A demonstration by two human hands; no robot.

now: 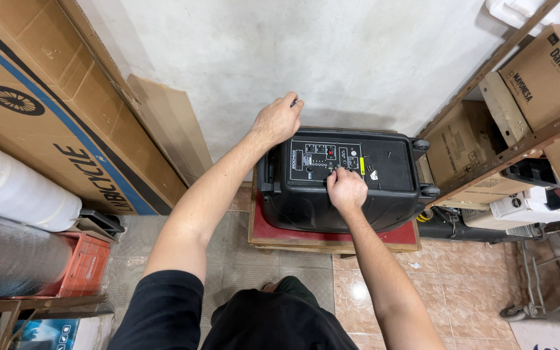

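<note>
A black portable speaker lies on its side on a low wooden stand with a red top, against a grey wall. Its control panel of small knobs and buttons faces up. My left hand grips the top rear edge of the speaker, fingers curled over a dark handle. My right hand rests on the panel, its fingertips pinched on a small knob near the panel's lower edge. A yellow tag and a white sticker sit just right of that hand.
A large cardboard bicycle box leans on the left wall, above a white roll and an orange crate. A wooden shelf rack with cardboard boxes stands at right. Tiled floor lies below.
</note>
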